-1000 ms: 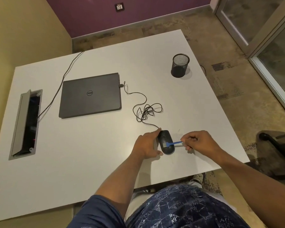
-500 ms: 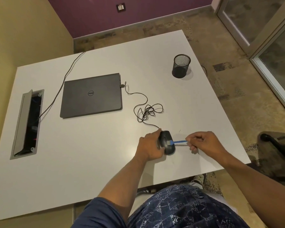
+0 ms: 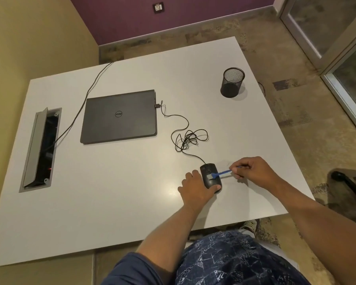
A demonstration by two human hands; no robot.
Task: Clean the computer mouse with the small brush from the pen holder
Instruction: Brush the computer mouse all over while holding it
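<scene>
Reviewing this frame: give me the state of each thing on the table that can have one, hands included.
laptop: lid closed, cable plugged in.
mouse: upright on table, steadied.
brush: bristles on mouse.
pen holder: upright, looks empty.
cable hatch: lid open.
left hand: gripping mouse.
right hand: pinching brush.

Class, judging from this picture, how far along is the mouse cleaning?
Done: the blue brush is out of the mesh pen holder. In hand: the left hand steadies the mouse while the right hand brushes its top. Left: finishing the mouse.
</scene>
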